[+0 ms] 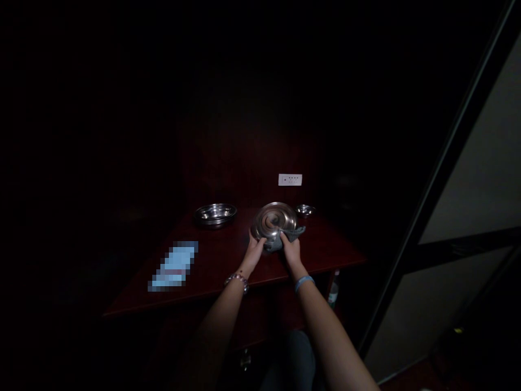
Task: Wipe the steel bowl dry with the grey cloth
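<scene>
A shiny steel bowl (pixel 285 213) is held tilted above the middle of the table, its round face turned toward me. My left hand (pixel 254 251) grips the near left part of its rim, thumb on top. In my right hand (pixel 291 252) is a grey cloth (pixel 275 242), pressed against the near right edge of the same bowl. One loose end of the cloth sticks out to the right. The fingers beneath the bowl are hidden on both hands.
Stacked steel bowls (pixel 215 213) stand at the back left of the dark red table (pixel 220 255), and a small steel bowl (pixel 305 210) at the back right. A pixelated blue object (pixel 174 266) lies front left. A bottle (pixel 334 290) stands below the right edge. A socket (pixel 290 180) is on the wall.
</scene>
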### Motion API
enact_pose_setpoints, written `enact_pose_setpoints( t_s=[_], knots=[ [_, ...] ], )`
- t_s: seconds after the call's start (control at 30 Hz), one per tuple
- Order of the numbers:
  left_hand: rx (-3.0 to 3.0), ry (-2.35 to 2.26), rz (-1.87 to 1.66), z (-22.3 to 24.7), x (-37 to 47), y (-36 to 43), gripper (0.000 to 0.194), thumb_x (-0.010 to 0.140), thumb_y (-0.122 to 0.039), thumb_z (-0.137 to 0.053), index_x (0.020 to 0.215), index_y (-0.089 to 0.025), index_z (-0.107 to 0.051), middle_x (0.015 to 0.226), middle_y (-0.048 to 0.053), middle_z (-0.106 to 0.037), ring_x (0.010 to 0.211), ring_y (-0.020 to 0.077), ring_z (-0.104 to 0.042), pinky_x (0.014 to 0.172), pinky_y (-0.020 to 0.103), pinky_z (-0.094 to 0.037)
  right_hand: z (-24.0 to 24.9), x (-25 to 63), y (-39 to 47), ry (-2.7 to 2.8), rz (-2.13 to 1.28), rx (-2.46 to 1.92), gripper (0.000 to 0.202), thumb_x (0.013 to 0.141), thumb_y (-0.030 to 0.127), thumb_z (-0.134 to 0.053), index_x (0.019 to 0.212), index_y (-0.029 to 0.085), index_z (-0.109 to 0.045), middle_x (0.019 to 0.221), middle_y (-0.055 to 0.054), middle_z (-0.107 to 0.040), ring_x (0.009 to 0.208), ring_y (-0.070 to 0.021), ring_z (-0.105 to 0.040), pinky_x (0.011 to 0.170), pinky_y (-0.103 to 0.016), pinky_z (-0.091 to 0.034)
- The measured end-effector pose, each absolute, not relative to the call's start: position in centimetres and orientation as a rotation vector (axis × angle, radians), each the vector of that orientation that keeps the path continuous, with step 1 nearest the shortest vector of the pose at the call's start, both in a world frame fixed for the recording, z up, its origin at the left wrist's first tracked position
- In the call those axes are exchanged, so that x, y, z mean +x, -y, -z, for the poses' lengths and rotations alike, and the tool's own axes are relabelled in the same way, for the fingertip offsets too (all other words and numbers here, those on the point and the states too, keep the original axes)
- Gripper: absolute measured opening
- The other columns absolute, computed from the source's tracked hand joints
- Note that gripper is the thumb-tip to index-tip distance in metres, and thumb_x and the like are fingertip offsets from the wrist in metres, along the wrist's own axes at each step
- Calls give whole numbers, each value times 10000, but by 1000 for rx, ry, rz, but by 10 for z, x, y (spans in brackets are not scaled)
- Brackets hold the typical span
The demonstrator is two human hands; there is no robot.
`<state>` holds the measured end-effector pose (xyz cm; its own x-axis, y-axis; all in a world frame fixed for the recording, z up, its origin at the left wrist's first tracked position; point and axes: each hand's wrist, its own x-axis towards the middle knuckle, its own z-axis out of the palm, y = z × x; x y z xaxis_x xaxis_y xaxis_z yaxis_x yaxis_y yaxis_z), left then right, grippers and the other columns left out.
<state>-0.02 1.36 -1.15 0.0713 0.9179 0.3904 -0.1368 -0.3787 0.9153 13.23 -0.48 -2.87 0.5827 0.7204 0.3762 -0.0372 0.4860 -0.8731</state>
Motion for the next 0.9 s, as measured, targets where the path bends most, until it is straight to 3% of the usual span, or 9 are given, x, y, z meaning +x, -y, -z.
enact_pose_setpoints(
  t_s=[0.1, 0.17, 0.4, 0.57, 0.9],
  knots=[
    [1406, -834, -1501, 10, -2, -14, 636, 836, -142, -570, 1438, -154, -365, 1351, 133, -640, 1266, 209, -602, 1181, 395, -375, 27, 132, 6, 856, -529, -956, 352, 755, 376, -722, 1013, 138, -754, 1083, -104, -789, 1018, -263, -739, 976, -380, -546],
    [1407, -843, -1491, 8, -3, -13, 625, 859, -163, -554, 1447, -152, -343, 1341, 137, -643, 1262, 214, -607, 1169, 397, -391, 26, 131, 8, 862, -530, -956, 352, 754, 374, -727, 1015, 139, -755, 1085, -101, -789, 1017, -263, -738, 982, -380, -542],
    [1299, -903, -1599, 3, -4, -6, 505, 944, -354, -548, 1414, -184, -483, 1506, 122, -534, 1428, 232, -471, 1199, 339, -347, 21, 127, 13, 865, -559, -956, 354, 741, 385, -735, 997, 141, -757, 1086, -101, -789, 1024, -265, -734, 974, -370, -543],
    [1321, -828, -1601, 1, -6, -5, 468, 955, -470, -550, 1320, -180, -591, 1434, 112, -609, 1349, 239, -554, 1171, 368, -396, 19, 127, 14, 863, -543, -1002, 301, 758, 352, -703, 960, 133, -751, 1055, -115, -793, 1001, -270, -739, 940, -357, -551],
    [1457, -804, -1381, 9, -1, -9, 490, 815, -239, -720, 1286, -156, -609, 1368, 135, -657, 1292, 240, -600, 1164, 390, -398, 28, 132, 7, 800, -499, -1088, 272, 767, 344, -682, 953, 155, -741, 1043, -125, -792, 1018, -271, -745, 928, -351, -556]
  ],
)
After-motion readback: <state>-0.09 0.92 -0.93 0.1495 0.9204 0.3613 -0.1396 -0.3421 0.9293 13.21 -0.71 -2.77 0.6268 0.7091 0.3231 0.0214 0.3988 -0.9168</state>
